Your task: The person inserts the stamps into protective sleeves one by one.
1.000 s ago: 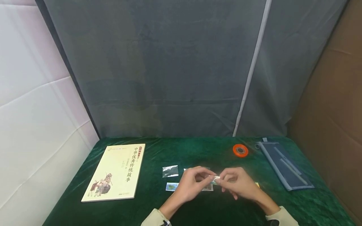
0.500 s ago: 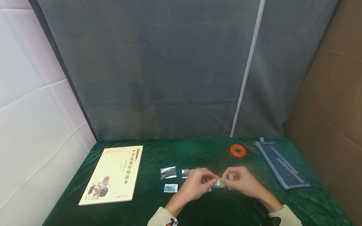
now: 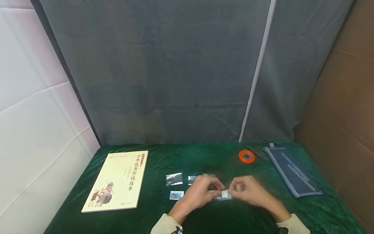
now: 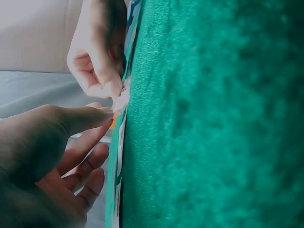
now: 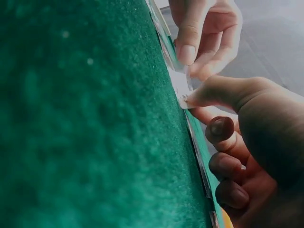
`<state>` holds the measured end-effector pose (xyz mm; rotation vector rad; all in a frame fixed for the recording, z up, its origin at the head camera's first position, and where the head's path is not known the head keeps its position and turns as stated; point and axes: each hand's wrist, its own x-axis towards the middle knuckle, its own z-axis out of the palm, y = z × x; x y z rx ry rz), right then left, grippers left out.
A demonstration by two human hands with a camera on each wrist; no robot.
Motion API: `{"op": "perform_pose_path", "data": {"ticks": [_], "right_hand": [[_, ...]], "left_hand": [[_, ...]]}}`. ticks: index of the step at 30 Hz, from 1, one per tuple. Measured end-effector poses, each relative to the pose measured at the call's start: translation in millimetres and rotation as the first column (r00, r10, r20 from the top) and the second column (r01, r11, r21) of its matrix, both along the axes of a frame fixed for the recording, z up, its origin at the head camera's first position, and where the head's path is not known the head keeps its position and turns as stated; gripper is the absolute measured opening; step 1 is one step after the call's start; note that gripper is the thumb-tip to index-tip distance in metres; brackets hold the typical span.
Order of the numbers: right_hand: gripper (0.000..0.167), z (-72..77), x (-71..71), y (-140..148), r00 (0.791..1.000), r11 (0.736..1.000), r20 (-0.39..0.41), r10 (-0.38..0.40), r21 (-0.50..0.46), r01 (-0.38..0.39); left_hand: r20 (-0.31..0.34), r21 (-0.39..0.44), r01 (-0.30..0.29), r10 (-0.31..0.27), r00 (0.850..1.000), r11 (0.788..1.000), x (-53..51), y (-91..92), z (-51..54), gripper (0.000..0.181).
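In the head view my left hand and right hand meet low over the green cloth. Between their fingertips is a small white-and-green stamp, with clear plastic showing along one edge in the right wrist view. My right thumb and forefinger pinch one end of this stamp; the left thumb and forefinger grip the opposite end. The other fingers of both hands are loosely bent. A blue-green stamp lies left of my left hand, and another stamp shows partly behind the left fingers.
Small clear plastic bags lie behind the hands, one partly covered by the left hand. A cream book is at the left. Toward the back right lie an orange disc and a dark mesh zip pouch holding tweezers-like strips.
The hands have lowered the stamp slightly toward the cloth, and more of its printed face now shows. The fingertips have shifted along its edges, with the right hand a little farther right.
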<state>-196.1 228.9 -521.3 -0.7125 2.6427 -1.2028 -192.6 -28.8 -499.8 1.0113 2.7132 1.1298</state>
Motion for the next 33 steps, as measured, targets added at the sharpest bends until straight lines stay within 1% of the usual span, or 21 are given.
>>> {"op": "perform_pose_path", "data": {"ticks": [2, 5, 9, 12, 16, 19, 22, 27, 30, 33], "right_hand": [[0.012, -0.2, 0.1, 0.4, 1.000, 1.000, -0.004, -0.008, 0.025, 0.008], [0.010, 0.1, -0.1, 0.2, 1.000, 0.998, -0.007, -0.023, 0.051, 0.023], [0.011, -0.5, -0.4, -0.8, 0.999, 0.996, -0.004, -0.047, 0.080, 0.048], [0.011, -0.7, -0.2, -1.2, 0.998, 0.993, -0.002, -0.059, 0.099, 0.059], [0.010, 0.5, 0.4, -1.5, 0.998, 0.993, -0.016, -0.059, 0.102, 0.060], [0.013, 1.5, 0.6, -1.6, 0.998, 0.993, -0.027, -0.058, 0.098, 0.060], [0.015, 2.4, 0.9, -1.5, 0.998, 0.994, -0.020, -0.055, 0.091, 0.056], [0.013, 2.7, 0.8, -1.0, 0.999, 0.995, -0.010, -0.045, 0.086, 0.046], [0.013, 2.8, 0.6, -0.6, 0.999, 0.996, -0.005, -0.041, 0.079, 0.042], [0.013, 2.1, 0.2, -0.2, 0.999, 0.997, -0.002, -0.042, 0.071, 0.042]], "left_hand": [[-0.016, -0.031, -0.002, 0.001, 1.000, 1.000, 0.6, 0.8, 0.2, 0.009], [-0.071, -0.085, 0.009, -0.015, 0.997, 0.996, 0.5, 0.9, -0.6, 0.009], [-0.160, -0.164, 0.016, -0.042, 0.986, 0.986, 0.8, 0.8, 0.1, 0.014], [-0.186, -0.206, 0.008, -0.047, 0.981, 0.979, 2.0, 0.8, 0.2, 0.016], [-0.185, -0.230, -0.008, -0.036, 0.982, 0.973, 3.3, 0.2, -1.1, 0.016], [-0.176, -0.236, -0.012, -0.031, 0.984, 0.972, 3.9, 0.1, -1.3, 0.016], [-0.159, -0.239, -0.012, -0.027, 0.987, 0.971, 4.4, 1.0, -1.5, 0.018], [-0.129, -0.242, -0.019, -0.013, 0.992, 0.970, 5.3, 2.0, -1.1, 0.023], [-0.138, -0.240, -0.023, -0.010, 0.990, 0.971, 5.7, 2.3, -0.9, 0.023], [-0.161, -0.236, -0.030, -0.009, 0.987, 0.971, 6.0, 2.4, -1.4, 0.022]]}}
